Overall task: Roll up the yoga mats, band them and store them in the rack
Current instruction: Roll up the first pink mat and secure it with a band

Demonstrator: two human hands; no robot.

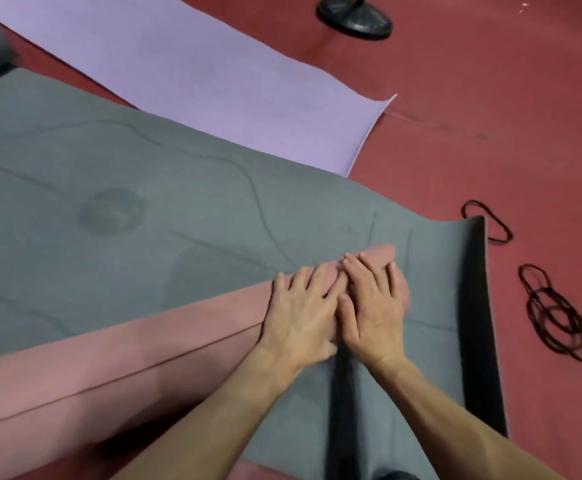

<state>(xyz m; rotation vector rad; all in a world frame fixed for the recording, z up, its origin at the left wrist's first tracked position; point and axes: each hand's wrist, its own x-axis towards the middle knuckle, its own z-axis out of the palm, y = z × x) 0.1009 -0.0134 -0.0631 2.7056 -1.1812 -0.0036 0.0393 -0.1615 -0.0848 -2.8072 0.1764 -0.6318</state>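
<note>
Left hand (300, 315), right hand (374, 306) press pink roll (137, 358) end.

- A yoga or exercise room: a wide red floor (490, 98) fills the view.
- A grey mat (144, 220), a lilac mat (196, 71) and a pink mat (109, 358) lie across it.
- Black elastic bands (556, 313) lie loose nearby.
- A round black stand base (353, 17) sits on the floor.

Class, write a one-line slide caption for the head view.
Left hand and right hand press on a rolled pink mat lying on a grey mat; black bands lie on the red floor.
</note>
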